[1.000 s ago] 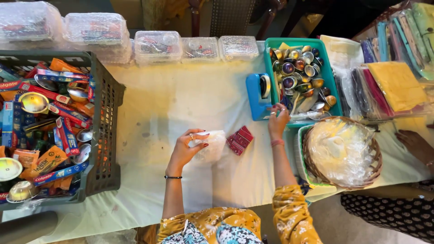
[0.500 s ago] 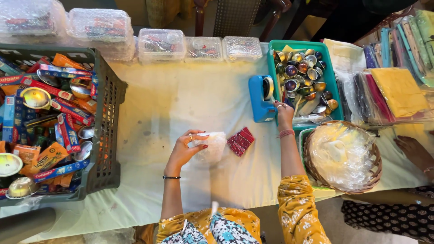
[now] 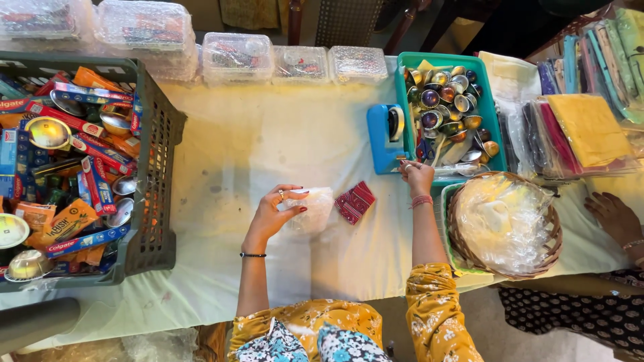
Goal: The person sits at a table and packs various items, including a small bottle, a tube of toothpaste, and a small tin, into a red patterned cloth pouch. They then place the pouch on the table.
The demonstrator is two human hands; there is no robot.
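Note:
My left hand (image 3: 275, 213) rests on the white tablecloth and grips a small clear plastic packet (image 3: 310, 208). A small red patterned pouch (image 3: 355, 202) lies just right of that packet. My right hand (image 3: 418, 176) reaches to the near edge of the teal bin (image 3: 402, 94), beside the blue tape dispenser (image 3: 385, 137), its fingers pinched on something small that I cannot make out. The bin holds several shiny metal bowls and spoons (image 3: 445, 110).
A dark crate (image 3: 159, 174) of toothpaste boxes, packets and steel bowls stands at the left. Clear lidded boxes (image 3: 238, 57) line the far edge. A wicker basket (image 3: 506, 224) of plastic bags sits at the right, beside stacked coloured folders (image 3: 583, 121). Another person's hand (image 3: 614, 214) rests at the far right.
My right hand has drawn back slightly from the teal bin toward the tape dispenser's near end. My left hand has stayed on the packet.

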